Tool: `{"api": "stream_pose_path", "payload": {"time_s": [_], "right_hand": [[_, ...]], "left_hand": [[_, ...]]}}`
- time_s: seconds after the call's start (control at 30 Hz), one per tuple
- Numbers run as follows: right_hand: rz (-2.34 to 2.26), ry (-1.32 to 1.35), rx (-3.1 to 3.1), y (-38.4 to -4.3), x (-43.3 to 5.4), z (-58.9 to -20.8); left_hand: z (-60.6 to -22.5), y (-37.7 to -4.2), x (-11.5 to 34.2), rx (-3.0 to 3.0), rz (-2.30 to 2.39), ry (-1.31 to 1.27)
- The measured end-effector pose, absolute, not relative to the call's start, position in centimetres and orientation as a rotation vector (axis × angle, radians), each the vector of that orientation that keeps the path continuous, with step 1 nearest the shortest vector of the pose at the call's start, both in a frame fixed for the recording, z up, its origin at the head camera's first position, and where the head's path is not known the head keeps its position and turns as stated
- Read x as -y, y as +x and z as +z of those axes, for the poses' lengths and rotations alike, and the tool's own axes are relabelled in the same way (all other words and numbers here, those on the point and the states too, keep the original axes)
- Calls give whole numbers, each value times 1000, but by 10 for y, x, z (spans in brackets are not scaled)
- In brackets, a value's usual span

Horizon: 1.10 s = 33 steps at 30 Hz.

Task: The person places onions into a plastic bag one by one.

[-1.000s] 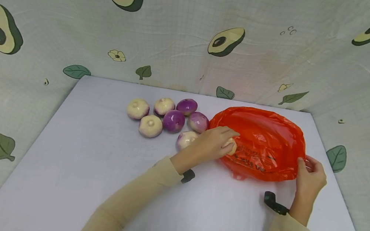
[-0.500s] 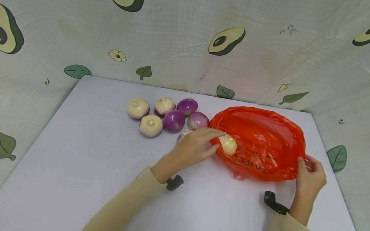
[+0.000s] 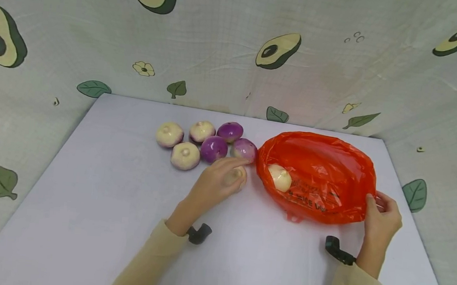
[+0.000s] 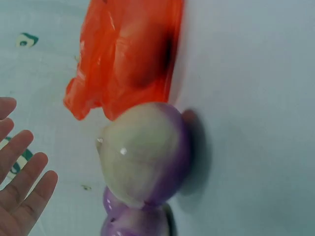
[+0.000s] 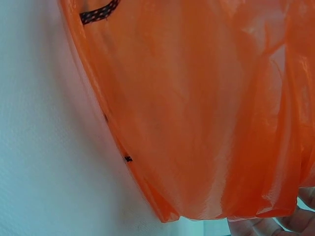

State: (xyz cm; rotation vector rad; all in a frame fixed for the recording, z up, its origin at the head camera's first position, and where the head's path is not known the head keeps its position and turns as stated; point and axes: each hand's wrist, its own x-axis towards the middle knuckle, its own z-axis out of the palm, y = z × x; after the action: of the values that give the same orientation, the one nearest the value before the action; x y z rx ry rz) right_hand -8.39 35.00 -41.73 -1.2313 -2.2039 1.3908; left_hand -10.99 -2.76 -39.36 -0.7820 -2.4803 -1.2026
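My left hand is at a white-and-purple turnip on the table, left of the bag. In the left wrist view its fingers are spread and stand apart from that turnip. The red plastic bag lies with its mouth wide, and one pale turnip rests inside near its left rim. My right hand pinches the bag's right rim between thumb and fingers. In the right wrist view the bag's side fills most of the picture, and only some fingertips show below it.
Several more turnips, some purple and some mostly white, sit grouped beyond and left of my left hand. The white table ends at the back against a cloth printed with avocados and leaves.
My left hand has let go of the pale turnip inside the bag and moved left to the nearest turnip on the table. The right hand and the bag have stayed in place.
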Motion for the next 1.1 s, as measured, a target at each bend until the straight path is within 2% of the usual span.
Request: {"api": "stream_pose_path", "payload": {"time_s": [0.53, 1.1], "right_hand": [[1378, -1226, 2206, -83, -351, -417], [1385, -1240, 2211, -85, -349, -416]], "left_hand": [[-425, -110, 56, 2475, -1460, -572], [-447, -123, 59, 2562, -1863, -540]]}}
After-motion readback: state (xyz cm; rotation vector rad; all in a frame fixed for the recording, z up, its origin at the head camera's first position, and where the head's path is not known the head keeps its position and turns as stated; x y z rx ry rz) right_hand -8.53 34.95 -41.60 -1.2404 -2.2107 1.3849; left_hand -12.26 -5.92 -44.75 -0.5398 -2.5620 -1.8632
